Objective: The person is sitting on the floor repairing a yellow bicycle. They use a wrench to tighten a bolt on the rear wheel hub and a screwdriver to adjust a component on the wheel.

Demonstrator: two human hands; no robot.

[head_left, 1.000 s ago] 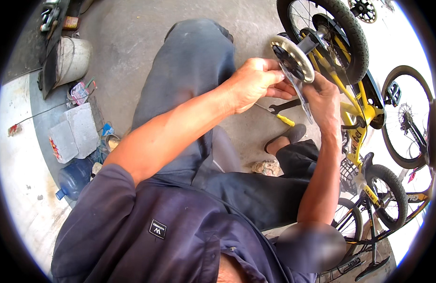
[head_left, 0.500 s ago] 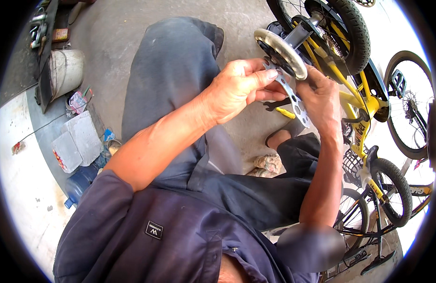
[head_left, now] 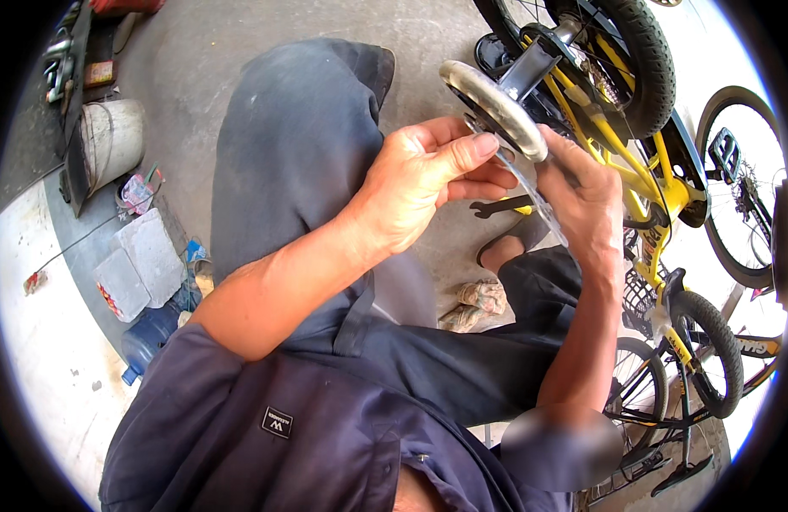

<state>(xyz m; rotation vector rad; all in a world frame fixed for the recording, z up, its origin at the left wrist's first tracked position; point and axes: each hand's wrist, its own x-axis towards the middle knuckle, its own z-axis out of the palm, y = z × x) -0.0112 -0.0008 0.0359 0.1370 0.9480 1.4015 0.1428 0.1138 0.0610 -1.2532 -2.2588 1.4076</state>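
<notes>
My left hand (head_left: 428,171) pinches a flat metal wrench with holes (head_left: 537,198) between thumb and fingers; the wrench is seen nearly edge-on. Its upper end lies against the hub side of a small training wheel (head_left: 496,107) with a pale tyre. My right hand (head_left: 581,192) has its fingers closed at the wheel's lower rim, and their tips are hidden behind it. A dark bracket (head_left: 529,70) joins the wheel to the yellow bicycle (head_left: 616,141), which stands tipped with its black-tyred wheel (head_left: 645,68) raised.
A dark open-ended wrench (head_left: 496,207) lies on the floor below my hands, near crumpled gloves (head_left: 475,303). More bicycles stand on the right, one with a large wheel (head_left: 709,192). On the left are a white bucket (head_left: 112,141), grey slabs (head_left: 146,260) and a blue bottle (head_left: 146,341).
The holed wrench has turned from showing its flat face to nearly edge-on. Both hands keep their grips, and the training wheel sits slightly farther left in view.
</notes>
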